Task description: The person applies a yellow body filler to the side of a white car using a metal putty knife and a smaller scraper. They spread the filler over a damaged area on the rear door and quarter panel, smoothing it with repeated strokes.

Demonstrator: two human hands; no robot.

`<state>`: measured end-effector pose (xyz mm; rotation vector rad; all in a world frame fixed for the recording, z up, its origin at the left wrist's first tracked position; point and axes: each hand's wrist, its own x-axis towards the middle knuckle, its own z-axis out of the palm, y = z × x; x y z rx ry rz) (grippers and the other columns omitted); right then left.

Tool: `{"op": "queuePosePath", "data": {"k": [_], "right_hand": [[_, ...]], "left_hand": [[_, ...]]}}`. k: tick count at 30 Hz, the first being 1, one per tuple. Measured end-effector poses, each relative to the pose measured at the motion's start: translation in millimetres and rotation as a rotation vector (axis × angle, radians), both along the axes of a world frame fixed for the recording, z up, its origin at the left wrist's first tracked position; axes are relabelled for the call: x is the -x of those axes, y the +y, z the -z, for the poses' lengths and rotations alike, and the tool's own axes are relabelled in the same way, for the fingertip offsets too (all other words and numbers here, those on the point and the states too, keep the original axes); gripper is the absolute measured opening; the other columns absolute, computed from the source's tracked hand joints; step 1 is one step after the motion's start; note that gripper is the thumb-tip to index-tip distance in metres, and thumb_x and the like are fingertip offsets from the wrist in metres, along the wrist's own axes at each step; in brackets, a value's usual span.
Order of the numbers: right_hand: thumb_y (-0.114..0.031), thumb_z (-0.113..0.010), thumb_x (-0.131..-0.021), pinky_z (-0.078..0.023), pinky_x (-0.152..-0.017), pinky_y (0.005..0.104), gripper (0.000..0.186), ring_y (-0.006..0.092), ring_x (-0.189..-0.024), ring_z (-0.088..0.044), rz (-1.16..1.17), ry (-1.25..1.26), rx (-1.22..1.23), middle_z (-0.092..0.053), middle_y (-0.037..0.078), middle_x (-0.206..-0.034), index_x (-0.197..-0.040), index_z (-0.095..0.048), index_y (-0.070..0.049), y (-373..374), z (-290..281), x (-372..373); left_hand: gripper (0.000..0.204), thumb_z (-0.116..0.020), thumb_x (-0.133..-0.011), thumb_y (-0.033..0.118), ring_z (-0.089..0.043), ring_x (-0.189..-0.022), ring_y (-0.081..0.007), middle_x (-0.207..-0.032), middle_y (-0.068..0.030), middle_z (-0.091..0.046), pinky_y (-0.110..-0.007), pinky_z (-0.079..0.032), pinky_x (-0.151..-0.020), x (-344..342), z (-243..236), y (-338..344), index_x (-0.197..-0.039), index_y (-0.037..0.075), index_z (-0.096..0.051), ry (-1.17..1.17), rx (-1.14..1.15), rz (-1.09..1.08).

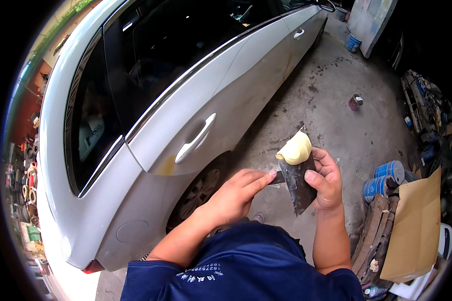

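Head view: dark plate (300, 189) held up right of the silver car (113, 200), pinched at its right edge by the right grip (329, 180); dark flat tool (275, 179) pinched by the left grip (241, 190); cream paste (295, 149) heaped on plate's far end, probably soft, smeary; plate likely light, stiff, best held by bare edges; blue cans (374, 188) at right, small reddish can (354, 104) farther off; contents can't be told.

On my remote feed I note a dark blue shirt (266, 261) with short sleeves (143, 278). White print (204, 276) marks its left front. Hands (329, 186) and forearms (331, 236) bare.
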<state>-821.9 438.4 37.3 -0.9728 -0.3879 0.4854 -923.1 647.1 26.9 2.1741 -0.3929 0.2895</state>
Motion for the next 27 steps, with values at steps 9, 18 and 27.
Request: {"op": "queuePosePath", "data": {"k": [9, 18, 27], "right_hand": [[0.008, -0.059, -0.075, -0.046, -0.098, 0.0405, 0.043, 0.0327, -0.118, -0.056, -0.324, -0.922, 0.238, -0.057, 0.019, -0.125, -0.115, -0.062, -0.007, 49.4, -41.7, -41.2], [-0.022, -0.073, -0.076, -0.046, -0.092, 0.0406, 0.043, 0.0346, -0.111, -0.056, 0.157, -0.982, 0.816, -0.059, 0.014, -0.122, -0.116, -0.065, -0.007, 59.0, -8.5, -86.9], [-0.021, -0.076, -0.070, -0.042, -0.085, 0.0448, 0.041, 0.0342, -0.116, -0.050, 0.213, -1.553, 0.720, -0.055, 0.011, -0.122, -0.109, -0.067, -0.015, 70.9, -16.6, -105.3]], "left_hand": [[0.034, -0.055, -0.096, 0.014, -0.057, -0.101, -0.0138, -0.113, -0.0088, -0.062, -0.029, -0.046, -0.088, -13.6, 44.7, 58.0, -0.125, -0.004, -0.053, 0.407, 1.130, 0.114], [0.043, -0.055, -0.094, 0.008, -0.054, -0.115, -0.0187, -0.125, -0.0111, -0.057, -0.035, -0.042, -0.101, -36.6, 21.2, 52.5, -0.135, -0.002, -0.043, 0.254, 1.434, -0.115], [0.043, -0.050, -0.096, 0.004, -0.053, -0.117, -0.0183, -0.129, -0.0107, -0.055, -0.034, -0.040, -0.102, -67.4, 18.2, 12.5, -0.138, 0.000, -0.040, 0.141, 1.374, -0.369]]}}
